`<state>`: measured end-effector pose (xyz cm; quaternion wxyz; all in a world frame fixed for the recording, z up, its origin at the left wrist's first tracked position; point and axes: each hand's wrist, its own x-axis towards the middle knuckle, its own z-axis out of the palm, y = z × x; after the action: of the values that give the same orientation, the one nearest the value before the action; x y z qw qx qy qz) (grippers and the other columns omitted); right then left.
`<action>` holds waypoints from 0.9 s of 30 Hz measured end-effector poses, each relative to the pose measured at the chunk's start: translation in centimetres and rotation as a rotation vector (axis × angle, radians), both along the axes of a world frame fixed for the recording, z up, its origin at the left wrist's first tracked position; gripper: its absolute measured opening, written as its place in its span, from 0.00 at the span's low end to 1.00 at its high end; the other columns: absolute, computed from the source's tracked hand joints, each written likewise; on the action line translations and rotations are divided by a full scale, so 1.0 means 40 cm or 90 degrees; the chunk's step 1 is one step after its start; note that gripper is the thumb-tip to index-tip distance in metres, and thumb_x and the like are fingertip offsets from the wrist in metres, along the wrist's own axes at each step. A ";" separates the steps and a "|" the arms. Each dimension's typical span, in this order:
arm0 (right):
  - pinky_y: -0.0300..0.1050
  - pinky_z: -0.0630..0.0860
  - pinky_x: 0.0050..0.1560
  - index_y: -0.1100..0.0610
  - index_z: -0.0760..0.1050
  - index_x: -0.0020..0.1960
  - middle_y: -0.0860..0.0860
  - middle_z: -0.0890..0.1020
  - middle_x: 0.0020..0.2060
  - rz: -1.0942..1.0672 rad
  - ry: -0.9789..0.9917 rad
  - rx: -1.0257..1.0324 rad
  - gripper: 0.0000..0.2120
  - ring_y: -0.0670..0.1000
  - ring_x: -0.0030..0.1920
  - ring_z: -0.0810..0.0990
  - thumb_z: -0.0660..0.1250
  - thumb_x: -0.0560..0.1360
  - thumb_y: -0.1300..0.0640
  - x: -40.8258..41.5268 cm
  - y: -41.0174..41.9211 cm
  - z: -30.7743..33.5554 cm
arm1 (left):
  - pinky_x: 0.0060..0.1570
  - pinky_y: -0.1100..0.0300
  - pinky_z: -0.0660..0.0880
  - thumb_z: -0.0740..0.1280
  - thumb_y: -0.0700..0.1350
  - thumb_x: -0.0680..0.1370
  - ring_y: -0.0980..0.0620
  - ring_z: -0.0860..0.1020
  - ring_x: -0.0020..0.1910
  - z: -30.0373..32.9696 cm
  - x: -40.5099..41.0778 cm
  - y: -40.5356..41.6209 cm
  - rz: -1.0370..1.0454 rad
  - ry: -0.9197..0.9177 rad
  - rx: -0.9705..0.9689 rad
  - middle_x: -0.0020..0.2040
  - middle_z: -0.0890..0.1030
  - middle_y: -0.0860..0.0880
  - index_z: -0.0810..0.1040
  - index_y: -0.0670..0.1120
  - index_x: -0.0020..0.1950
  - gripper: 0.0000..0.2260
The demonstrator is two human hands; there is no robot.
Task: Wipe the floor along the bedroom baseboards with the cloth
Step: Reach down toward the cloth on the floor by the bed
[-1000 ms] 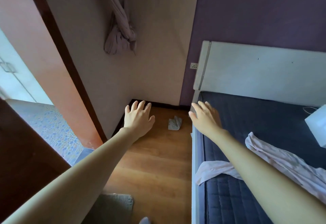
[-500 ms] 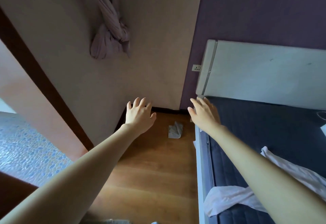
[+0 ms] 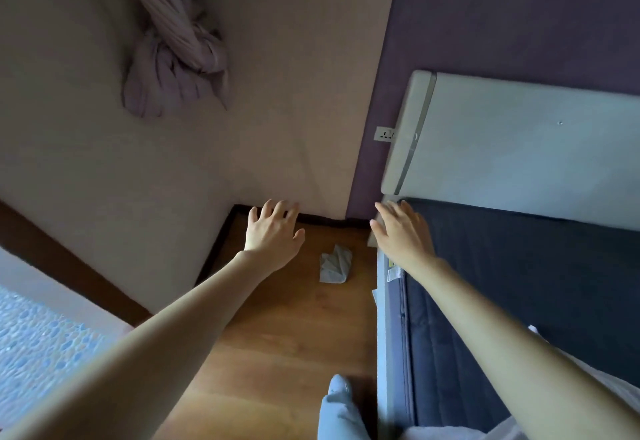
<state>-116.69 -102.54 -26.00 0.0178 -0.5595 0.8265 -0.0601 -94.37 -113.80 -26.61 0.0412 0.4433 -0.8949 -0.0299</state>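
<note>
Warm brown wooden floor (image 3: 277, 335) ran to a dark baseboard (image 3: 322, 220) in the bedroom corner. A knotted mauve curtain (image 3: 173, 69) hung on the beige wall at left. The left hand (image 3: 272, 235) reached forward, fingers spread wide, holding nothing. A crumpled pale grey cloth (image 3: 334, 264) lay on the floor between both hands, touching neither. The right hand (image 3: 401, 233) stretched out flat and empty, over the edge of the navy quilted mattress (image 3: 519, 283) below a white headboard (image 3: 519, 141).

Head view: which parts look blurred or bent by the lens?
Head view: the forearms near the bottom corners are smeared and stretched; the white padded headboard leans and curves from wide-angle distortion; the crumpled grey cloth on the wooden floor stays fairly sharp.
</note>
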 end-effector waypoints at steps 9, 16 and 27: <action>0.60 0.68 0.66 0.55 0.66 0.73 0.56 0.72 0.69 0.010 -0.024 0.012 0.25 0.60 0.70 0.67 0.50 0.80 0.45 -0.232 -0.208 -0.058 | 0.72 0.46 0.56 0.57 0.56 0.81 0.48 0.59 0.74 -0.052 -0.213 -0.175 0.032 -0.027 0.030 0.74 0.64 0.50 0.59 0.49 0.77 0.25; 0.58 0.67 0.68 0.57 0.67 0.73 0.58 0.71 0.70 0.039 -0.048 0.048 0.23 0.61 0.71 0.66 0.56 0.81 0.48 -0.293 -0.328 -0.145 | 0.74 0.46 0.54 0.56 0.56 0.82 0.46 0.54 0.77 -0.130 -0.275 -0.302 0.062 -0.043 0.099 0.78 0.59 0.48 0.55 0.50 0.79 0.27; 0.58 0.65 0.67 0.57 0.67 0.73 0.59 0.69 0.71 0.027 -0.093 0.074 0.21 0.61 0.73 0.64 0.58 0.81 0.52 -0.319 -0.598 -0.307 | 0.74 0.45 0.53 0.54 0.55 0.82 0.45 0.52 0.77 -0.292 -0.322 -0.595 0.060 -0.090 0.177 0.78 0.56 0.48 0.54 0.49 0.79 0.26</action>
<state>-129.45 -126.46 -38.29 0.1116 -0.5689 0.8132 -0.0519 -107.24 -137.62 -38.28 -0.0819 0.4874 -0.8610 -0.1201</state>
